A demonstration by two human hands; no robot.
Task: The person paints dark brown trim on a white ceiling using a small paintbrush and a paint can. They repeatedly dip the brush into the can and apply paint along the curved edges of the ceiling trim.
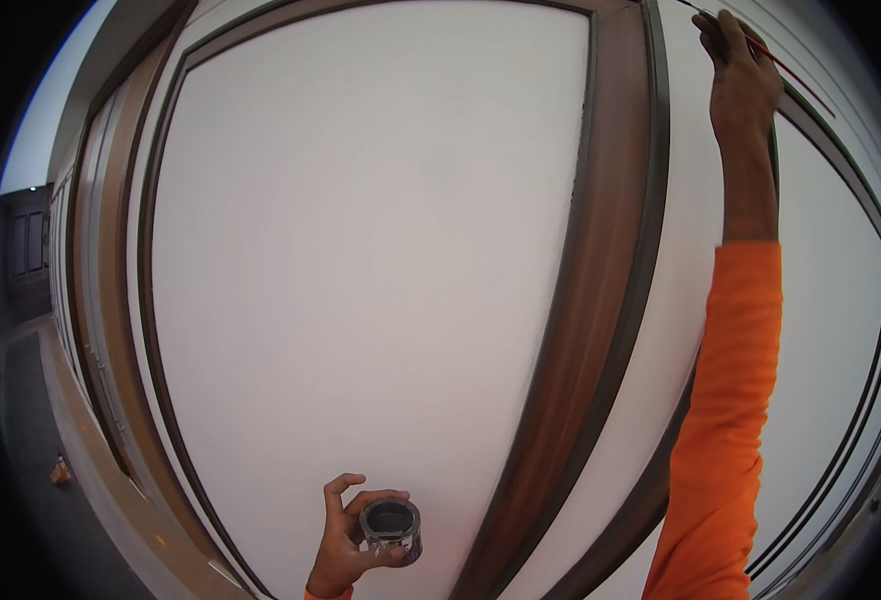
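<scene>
Fingers (736, 35) of the right hand (741, 75) were pinched together on a thin dark-red brush handle (796, 75), raised high against the white wall at the upper right. Fingers (336, 490) of the left hand (346, 545) were curled around a small round tin (392, 530), held low and upright with its open top showing a dark inside.

Largest in view was the white wall panel (361, 250), filling the centre. Beside it to the right ran a wide brown wooden frame (601, 250), edged with a darker strip. A second white panel (831, 250) lay beyond the raised arm. The orange sleeve (726, 420) covered the right forearm from the lower edge up to the wrist. The brush handle slanted down to the right from the hand; its tip could not be made out. A small orange object (61, 470) lay on the floor at the far left, well apart from both hands.
</scene>
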